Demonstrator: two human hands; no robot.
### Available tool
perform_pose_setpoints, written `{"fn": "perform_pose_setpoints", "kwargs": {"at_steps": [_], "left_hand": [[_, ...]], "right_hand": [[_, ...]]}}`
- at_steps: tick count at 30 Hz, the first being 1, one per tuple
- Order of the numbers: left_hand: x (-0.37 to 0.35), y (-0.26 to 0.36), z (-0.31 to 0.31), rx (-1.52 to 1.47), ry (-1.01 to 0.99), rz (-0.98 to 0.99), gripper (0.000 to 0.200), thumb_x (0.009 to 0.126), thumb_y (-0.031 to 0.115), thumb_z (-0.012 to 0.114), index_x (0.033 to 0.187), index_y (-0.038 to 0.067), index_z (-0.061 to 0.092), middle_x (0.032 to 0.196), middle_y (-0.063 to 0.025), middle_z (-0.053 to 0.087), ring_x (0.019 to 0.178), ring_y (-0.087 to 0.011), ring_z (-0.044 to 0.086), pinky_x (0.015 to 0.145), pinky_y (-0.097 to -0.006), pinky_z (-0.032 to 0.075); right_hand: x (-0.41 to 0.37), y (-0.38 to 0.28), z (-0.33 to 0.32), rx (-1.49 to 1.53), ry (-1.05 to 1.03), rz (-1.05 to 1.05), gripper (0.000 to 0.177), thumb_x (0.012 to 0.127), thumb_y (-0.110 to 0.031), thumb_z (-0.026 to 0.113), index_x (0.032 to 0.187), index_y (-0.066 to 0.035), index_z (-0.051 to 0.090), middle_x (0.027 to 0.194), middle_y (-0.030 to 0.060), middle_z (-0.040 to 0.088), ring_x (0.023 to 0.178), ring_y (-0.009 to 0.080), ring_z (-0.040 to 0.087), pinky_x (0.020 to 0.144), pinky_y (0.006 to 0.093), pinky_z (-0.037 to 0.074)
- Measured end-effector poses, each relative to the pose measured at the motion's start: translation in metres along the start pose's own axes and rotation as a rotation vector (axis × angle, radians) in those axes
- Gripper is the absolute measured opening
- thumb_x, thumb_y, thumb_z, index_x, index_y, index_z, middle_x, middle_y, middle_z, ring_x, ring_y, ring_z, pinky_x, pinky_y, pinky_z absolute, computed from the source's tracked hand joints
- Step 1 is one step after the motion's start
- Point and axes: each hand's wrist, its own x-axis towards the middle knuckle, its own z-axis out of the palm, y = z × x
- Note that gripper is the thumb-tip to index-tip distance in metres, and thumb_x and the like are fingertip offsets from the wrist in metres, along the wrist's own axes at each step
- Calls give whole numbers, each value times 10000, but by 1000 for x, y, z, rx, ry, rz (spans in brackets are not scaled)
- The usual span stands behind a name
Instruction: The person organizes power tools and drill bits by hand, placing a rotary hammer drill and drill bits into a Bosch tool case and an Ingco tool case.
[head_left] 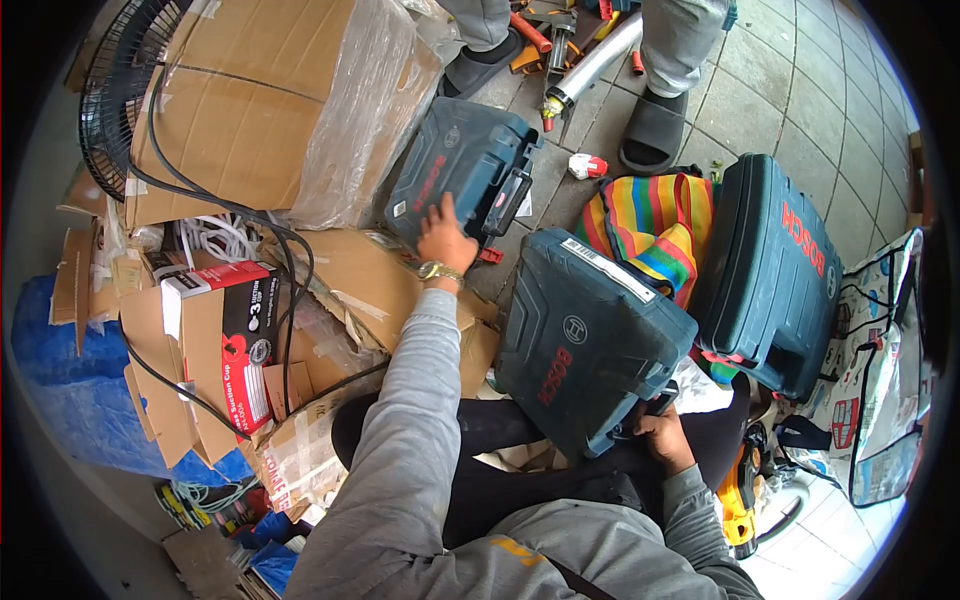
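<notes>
My left hand [445,238], with a gold watch at the wrist, reaches over a dark blue Bosch case [455,160] on the tiled floor. Its fingers are spread at the case's lower part; whether they touch it is hard to tell. My right hand [663,436] is closed round the handle of a second Bosch case [590,340], which lies tilted across my lap. A larger Bosch case [775,270] stands to the right, against a striped colourful bag [660,225].
Cardboard boxes [250,100], black cables and a fan [120,90] fill the left. Another person's legs and sandals [655,130] stand ahead, near a silver caulking tube [600,60] and tools. A patterned bag [885,390] and a yellow tool [738,500] are at the right.
</notes>
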Motion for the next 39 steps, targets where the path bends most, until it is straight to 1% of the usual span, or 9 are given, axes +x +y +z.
{"fn": "perform_pose_setpoints", "kwargs": {"at_steps": [3, 6, 22, 25, 29, 32, 35, 37, 39], "left_hand": [[24, -27, -28, -95, 310, -103, 655, 739, 95, 668, 1383, 103, 551, 1308, -214, 635, 1170, -408, 610, 997, -542, 483], [44, -40, -68, -66, 331, -194, 575, 758, 68, 636, 1333, 86, 626, 1254, -210, 671, 1159, -416, 625, 992, -495, 496], [56, -55, -88, -114, 198, -212, 594, 775, 62, 613, 1367, 119, 613, 1202, -243, 690, 1106, -449, 653, 969, -500, 521], [51, -55, -83, -148, 191, -172, 596, 771, 54, 622, 1365, 92, 609, 1218, -254, 679, 1121, -450, 646, 981, -488, 518], [44, -66, -80, -197, 154, -93, 651, 760, 86, 684, 1401, 65, 575, 1234, -262, 670, 1138, -449, 638, 1000, -480, 509], [28, -75, -89, -197, -20, 85, 882, 782, 218, 788, 1538, 30, 374, 1232, -303, 661, 1164, -445, 637, 1002, -476, 508], [13, -59, -142, -226, -129, 5, 896, 821, 251, 772, 1553, 10, 316, 1241, -321, 651, 1160, -452, 639, 992, -467, 516], [-14, -32, -191, -221, -69, 75, 801, 845, 255, 751, 1516, 8, 392, 1251, -320, 648, 1149, -463, 639, 984, -467, 518], [-51, -15, -226, -415, -94, 221, 660, 901, 168, 717, 1476, -17, 452, 1320, -296, 632, 1220, -371, 642, 1020, -404, 504]], "right_hand": [[1, 4, -6, -64, -26, -23, 342, 589, 63, 591, 916, -33, 569, 724, 45, 558, 663, 198, 565, 613, 310, 451], [-1, -1, -2, -54, -18, -6, 292, 583, 61, 594, 856, -38, 556, 714, 45, 556, 665, 198, 568, 615, 314, 452], [1, -5, 1, -21, -25, -20, 246, 588, 46, 597, 814, -38, 546, 715, 53, 557, 669, 213, 575, 631, 311, 458], [-1, -9, 6, -47, -14, -32, 159, 617, 47, 599, 749, -21, 541, 690, 64, 546, 697, 260, 651, 672, 344, 528], [6, 3, -7, -83, -48, -60, 206, 652, 56, 585, 825, -49, 546, 742, 45, 564, 720, 206, 602, 675, 311, 483], [-5, -6, 7, -136, -28, -118, 262, 706, 83, 573, 937, -37, 561, 801, 41, 585, 765, 199, 634, 723, 330, 531], [-10, -15, 31, -127, 44, -146, 366, 756, 109, 551, 1101, -14, 569, 876, 41, 613, 786, 186, 645, 748, 339, 566], [-11, -18, 34, -159, 55, -143, 431, 778, 111, 541, 1193, -3, 566, 910, 42, 628, 790, 176, 640, 751, 335, 570], [-9, -21, 36, -244, -11, -168, 540, 783, 108, 527, 1315, 18, 549, 950, 49, 648, 791, 165, 641, 739, 324, 582]]}}
